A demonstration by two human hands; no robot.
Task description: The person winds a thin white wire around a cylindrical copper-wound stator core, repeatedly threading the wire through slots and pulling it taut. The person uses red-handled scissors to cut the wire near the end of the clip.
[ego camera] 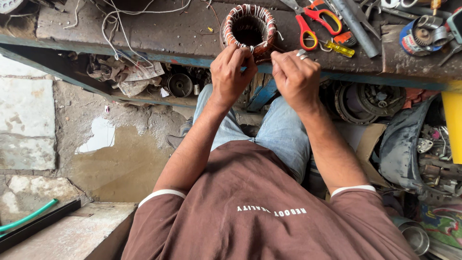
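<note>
Fingertips (243, 52) of the left hand (231, 72) pinch the near rim of the copper-wound stator (249, 29) on the workbench (168, 31); the right hand (296, 77) is curled closed just beside it, forearms converging.

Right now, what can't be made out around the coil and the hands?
Head view only:
- Fingertips of left hand and right hand: hidden behind the knuckles; grip unclear.
- Coil winding near rim: partly covered by left hand.
- Scissors blades: cut off by top edge.
- Shelf clutter: shadowed under the workbench.
</note>
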